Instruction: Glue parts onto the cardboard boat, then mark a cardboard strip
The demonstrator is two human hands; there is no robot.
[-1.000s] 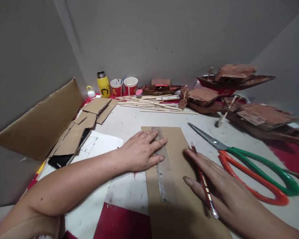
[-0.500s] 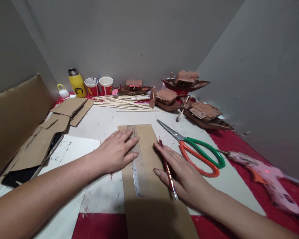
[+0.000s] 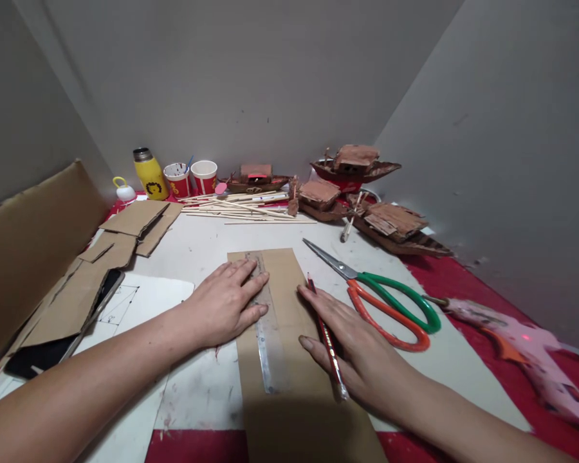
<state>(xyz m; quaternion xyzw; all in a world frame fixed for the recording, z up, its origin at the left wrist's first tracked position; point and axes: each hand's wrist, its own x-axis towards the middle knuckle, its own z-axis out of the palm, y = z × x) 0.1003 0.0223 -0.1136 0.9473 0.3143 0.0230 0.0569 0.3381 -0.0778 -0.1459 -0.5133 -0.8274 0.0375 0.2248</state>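
A strip of brown cardboard (image 3: 313, 379) lies lengthwise in front of me, with a clear ruler (image 3: 266, 360) along its left part. My left hand (image 3: 226, 299) rests flat across the ruler's upper half, fingers spread and pressing it onto the cardboard. My right hand (image 3: 354, 337) lies at the strip's right edge, touching it with the fingertips. A dark red pencil (image 3: 329, 350) is held between its thumb and fingers, tip pointing away from me. Just right of that hand, scissors (image 3: 374, 292) with green and orange handles lie with blades together.
A pink glue gun (image 3: 525, 347) lies at the right. Brown model boats (image 3: 395, 225), thin sticks (image 3: 241, 207), paper cups (image 3: 204, 177) and a yellow bottle (image 3: 149, 173) line the back. Cardboard pieces (image 3: 77, 289), a phone (image 3: 43, 360) and a drawn sheet (image 3: 145, 302) are at the left.
The whole scene sits slightly lower in the picture, as the camera has tilted up a little. Both hands, the ruler and the pencil keep nearly the same places on the cardboard.
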